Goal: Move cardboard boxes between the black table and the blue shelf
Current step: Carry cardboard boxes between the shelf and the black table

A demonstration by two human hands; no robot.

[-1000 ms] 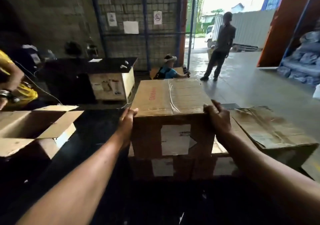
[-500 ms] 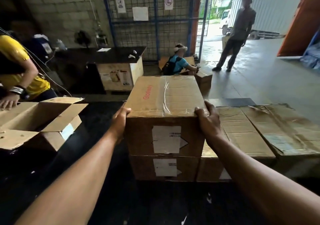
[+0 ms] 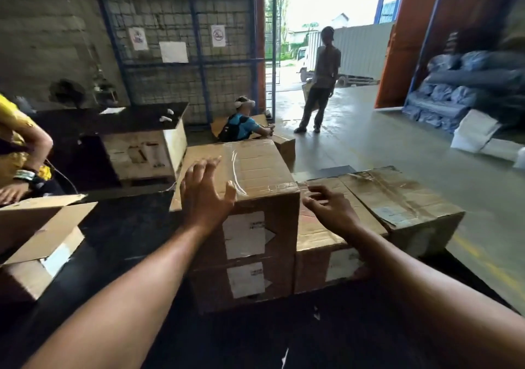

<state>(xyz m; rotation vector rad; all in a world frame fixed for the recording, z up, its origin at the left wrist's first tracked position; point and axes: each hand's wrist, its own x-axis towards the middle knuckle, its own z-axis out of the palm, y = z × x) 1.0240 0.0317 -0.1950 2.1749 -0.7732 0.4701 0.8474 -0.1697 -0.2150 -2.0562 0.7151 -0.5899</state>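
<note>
Right now both hands are loose, fingers spread, holding nothing. Straight ahead the top box (image 3: pixel 255 170) sits stacked on a lower box (image 3: pixel 247 283) on the black surface (image 3: pixel 127 226), its long axis running away from the person. The left hand (image 3: pixel 207 195) is at its near left corner. The right hand (image 3: pixel 329 209) hangs just off its right side, so the left looks nearer.

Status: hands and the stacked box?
Left hand open, right hand open, neither gripping. Top box sits on lower box on black table. Open box left, apart from stack.
</note>
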